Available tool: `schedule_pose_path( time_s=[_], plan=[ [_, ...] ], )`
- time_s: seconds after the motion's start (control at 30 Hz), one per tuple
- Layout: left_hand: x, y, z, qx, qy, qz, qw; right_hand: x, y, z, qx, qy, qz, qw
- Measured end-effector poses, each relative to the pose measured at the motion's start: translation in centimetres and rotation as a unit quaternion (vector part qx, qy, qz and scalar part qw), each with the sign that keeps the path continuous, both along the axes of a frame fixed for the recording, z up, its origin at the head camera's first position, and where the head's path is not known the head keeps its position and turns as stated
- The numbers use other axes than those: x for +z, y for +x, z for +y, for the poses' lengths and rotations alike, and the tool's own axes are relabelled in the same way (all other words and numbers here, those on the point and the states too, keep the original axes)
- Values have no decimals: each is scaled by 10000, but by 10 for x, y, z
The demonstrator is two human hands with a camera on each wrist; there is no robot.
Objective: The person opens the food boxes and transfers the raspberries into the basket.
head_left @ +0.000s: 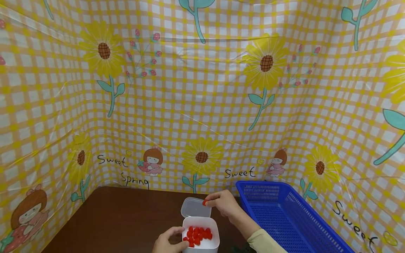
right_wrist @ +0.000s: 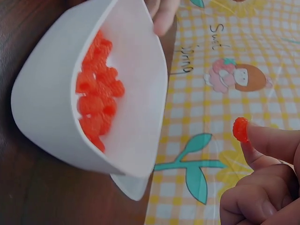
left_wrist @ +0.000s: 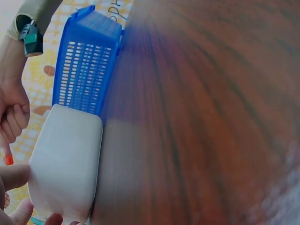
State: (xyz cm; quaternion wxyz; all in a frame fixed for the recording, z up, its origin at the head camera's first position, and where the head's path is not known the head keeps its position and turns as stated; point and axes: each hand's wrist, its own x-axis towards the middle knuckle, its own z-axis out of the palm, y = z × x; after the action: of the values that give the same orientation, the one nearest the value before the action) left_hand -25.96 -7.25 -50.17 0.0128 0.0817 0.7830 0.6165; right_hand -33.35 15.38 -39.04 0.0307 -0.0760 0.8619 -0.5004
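A white plastic container [head_left: 216, 242] stands on the table, several red raspberries [head_left: 199, 234] lying inside it. Its translucent lid [head_left: 193, 207] lies flipped back behind it. At the near left side my left hand [head_left: 169, 241] holds the container, thumb and fingers on its rim and wall. My right hand [head_left: 224, 203] is raised above the lid's right edge and pinches one raspberry [right_wrist: 240, 130] between thumb and forefinger. The right wrist view shows this raspberry apart from the container, and the pile [right_wrist: 97, 86] gathered along one inner wall.
A large blue plastic basket [head_left: 269, 211] stands on the right, beside my right forearm. Dark brown wooden tabletop [head_left: 126, 218] stretches to the left. Checked sunflower cloth [head_left: 202, 105] hangs round the back and sides. A dark green object sits low by the right sleeve, partly hidden.
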Motion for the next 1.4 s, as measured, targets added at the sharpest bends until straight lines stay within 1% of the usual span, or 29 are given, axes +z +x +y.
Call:
schedule_pose_path(
  time_s=[0.13,0.33,0.57,0.83,1.03,1.17,1.23,1.4],
  plan=[
    [0,0,1,63,-1,19,10000,6,-3,6,-249,-7,-42,9997],
    [0,1,2,100,23,51,9999,14,-10,18,-597,-60,38,9982],
    [0,2,2,160,37,16,9999,25,-18,38,-731,-14,109,9973],
    [-3,2,1,178,17,46,9998,30,-31,64,-892,-10,30,9960],
    [-3,2,3,130,313,20,9994,34,-40,84,-944,-22,-39,9955],
    [-1,2,3,169,425,-5,9990,37,-44,101,-918,-12,-61,9958],
    [0,3,4,214,374,37,9991,38,-47,110,-948,23,-90,9955],
    [1,3,4,352,50,167,9992,35,-53,130,-1070,51,-60,9942]
  ],
)
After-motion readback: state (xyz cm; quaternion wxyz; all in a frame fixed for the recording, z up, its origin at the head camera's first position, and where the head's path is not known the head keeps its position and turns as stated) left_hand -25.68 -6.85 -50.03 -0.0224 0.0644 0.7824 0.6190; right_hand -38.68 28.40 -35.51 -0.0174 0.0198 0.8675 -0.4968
